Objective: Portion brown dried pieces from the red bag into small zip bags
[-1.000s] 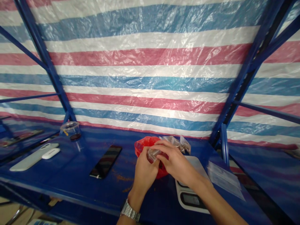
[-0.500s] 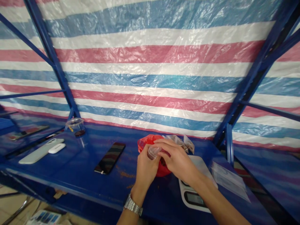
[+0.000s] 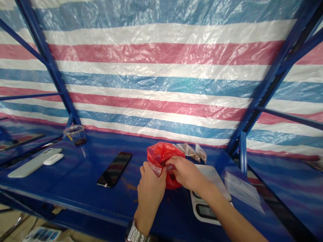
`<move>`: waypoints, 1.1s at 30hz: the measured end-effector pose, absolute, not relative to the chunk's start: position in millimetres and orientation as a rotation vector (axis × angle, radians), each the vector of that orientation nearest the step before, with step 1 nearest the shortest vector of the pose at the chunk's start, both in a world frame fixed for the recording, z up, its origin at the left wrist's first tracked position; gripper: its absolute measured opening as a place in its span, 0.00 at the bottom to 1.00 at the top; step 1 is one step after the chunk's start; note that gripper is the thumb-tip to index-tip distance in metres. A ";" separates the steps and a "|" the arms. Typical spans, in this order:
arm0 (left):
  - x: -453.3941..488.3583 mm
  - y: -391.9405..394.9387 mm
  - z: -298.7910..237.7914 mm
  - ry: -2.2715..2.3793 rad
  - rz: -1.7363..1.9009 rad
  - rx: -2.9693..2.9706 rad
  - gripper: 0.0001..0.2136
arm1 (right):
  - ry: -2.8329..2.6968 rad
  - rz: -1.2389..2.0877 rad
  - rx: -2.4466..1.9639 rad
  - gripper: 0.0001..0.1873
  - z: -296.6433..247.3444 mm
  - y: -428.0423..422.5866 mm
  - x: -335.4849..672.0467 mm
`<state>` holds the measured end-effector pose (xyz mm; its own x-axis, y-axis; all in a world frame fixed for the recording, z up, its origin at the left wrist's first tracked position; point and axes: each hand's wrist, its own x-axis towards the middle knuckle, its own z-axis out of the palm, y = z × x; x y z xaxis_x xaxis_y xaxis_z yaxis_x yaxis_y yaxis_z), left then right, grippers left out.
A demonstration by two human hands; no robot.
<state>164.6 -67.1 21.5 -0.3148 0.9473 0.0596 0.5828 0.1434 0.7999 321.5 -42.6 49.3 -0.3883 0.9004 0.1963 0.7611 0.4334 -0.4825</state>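
Note:
A red plastic bag (image 3: 161, 151) stands with its mouth open on the blue tabletop, dark brown bits showing inside. My left hand (image 3: 151, 183) is closed on a small clear plastic bag (image 3: 155, 170) at the near left side of the red bag. Over the red bag's mouth is my right hand (image 3: 185, 171), its fingers bent and pinched together close to my left thumb. What the right fingertips hold is hidden. Beneath my right forearm lies a white digital scale (image 3: 213, 174), partly covered by the arm.
Two clear bags of brown bits (image 3: 194, 153) lie behind the scale. Flat clear zip bags (image 3: 242, 190) are at the right. To the left are a black phone (image 3: 114, 169), a pale phone (image 3: 35, 163), a white case (image 3: 53, 159) and a plastic cup (image 3: 75, 134). Blue posts flank the table.
My hands have moved apart slightly. The right fingers have drawn back from the clear bag to the red bag's mouth, and the left hand has turned its back upward. The view has shifted slightly.

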 end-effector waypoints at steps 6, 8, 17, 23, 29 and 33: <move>154.6 -61.5 16.4 1.778 1.069 1.409 0.13 | -2.289 0.481 -1.472 0.19 34.9 -31.8 328.0; 149.3 -58.2 13.8 1.763 1.139 1.372 0.15 | -2.288 0.388 -1.557 0.20 35.6 -30.9 332.9; 154.1 -51.9 -2.1 1.418 1.375 1.146 0.15 | -2.286 0.382 -1.665 0.24 40.2 -31.4 328.2; 154.0 -50.2 -4.5 1.334 1.356 1.131 0.14 | -2.218 0.446 -1.505 0.26 23.8 -25.4 322.0; 151.6 -48.8 -5.2 1.374 1.363 1.240 0.13 | -2.090 0.544 -1.478 0.27 12.3 -23.5 316.4; 150.0 -46.6 -4.4 1.386 1.382 1.359 0.11 | -1.942 0.766 -1.332 0.22 9.1 -22.7 316.1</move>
